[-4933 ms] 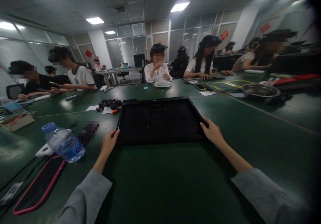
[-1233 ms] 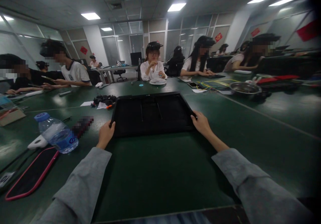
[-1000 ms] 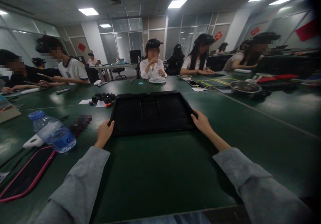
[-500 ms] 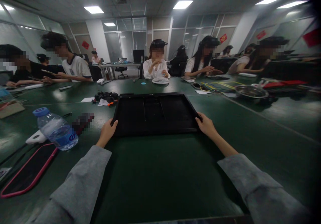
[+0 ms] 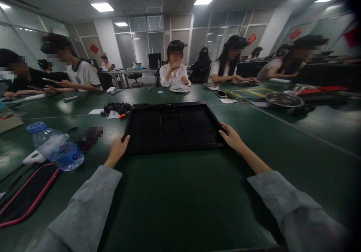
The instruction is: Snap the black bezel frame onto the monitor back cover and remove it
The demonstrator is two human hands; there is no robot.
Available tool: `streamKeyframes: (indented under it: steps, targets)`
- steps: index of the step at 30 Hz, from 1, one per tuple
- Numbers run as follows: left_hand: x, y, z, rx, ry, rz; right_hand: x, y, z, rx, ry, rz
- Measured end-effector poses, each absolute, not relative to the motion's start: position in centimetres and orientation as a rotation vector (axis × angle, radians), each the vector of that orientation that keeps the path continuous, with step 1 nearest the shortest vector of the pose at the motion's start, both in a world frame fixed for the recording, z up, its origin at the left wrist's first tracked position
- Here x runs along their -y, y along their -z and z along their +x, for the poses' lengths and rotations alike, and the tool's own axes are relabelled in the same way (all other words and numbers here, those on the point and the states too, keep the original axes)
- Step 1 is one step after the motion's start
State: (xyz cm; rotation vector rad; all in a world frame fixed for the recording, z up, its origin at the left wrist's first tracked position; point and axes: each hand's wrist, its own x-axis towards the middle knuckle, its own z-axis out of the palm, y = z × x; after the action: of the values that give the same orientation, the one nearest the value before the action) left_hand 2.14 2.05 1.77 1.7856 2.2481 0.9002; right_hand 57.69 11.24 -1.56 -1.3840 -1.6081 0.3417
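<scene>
A large flat black frame (image 5: 173, 126), like the back of a screen panel, lies on the green table (image 5: 180, 195) in front of me. My left hand (image 5: 117, 149) grips its near left corner with fingers curled over the edge. On the near right side, my right hand (image 5: 232, 137) clasps the edge the same way. Both arms wear grey sleeves. The frame rests flat between my hands.
A water bottle (image 5: 55, 146) lies on its side at the left, beside a pink-edged phone (image 5: 26, 193) and a white object (image 5: 33, 157). Black parts (image 5: 116, 108) and papers sit beyond the frame. A metal bowl (image 5: 284, 99) stands at right. Several people sit around the table's far side.
Both hands have kept their hold on the frame throughout. The view shifted slightly as my head moved; the frame has stayed in about the same spot on the table.
</scene>
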Motion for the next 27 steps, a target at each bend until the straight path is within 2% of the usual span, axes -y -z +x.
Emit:
streamKeyframes:
  steps: [5, 14, 27]
  targets:
    - [-2.5, -1.3, 1.7, -2.224, -0.931, 1.711, -10.9, 1.1, 57.2, 1.525, -0.466, -1.392]
    - [-3.9, 0.3, -1.5, -1.748, -1.181, 1.581, -8.2, -1.5, 57.2, 1.236, -1.127, -1.361]
    - [-3.3, -0.9, -0.1, -1.763, -1.261, 1.542, -7.4, -1.7, 59.0, 1.037, -0.779, -1.303]
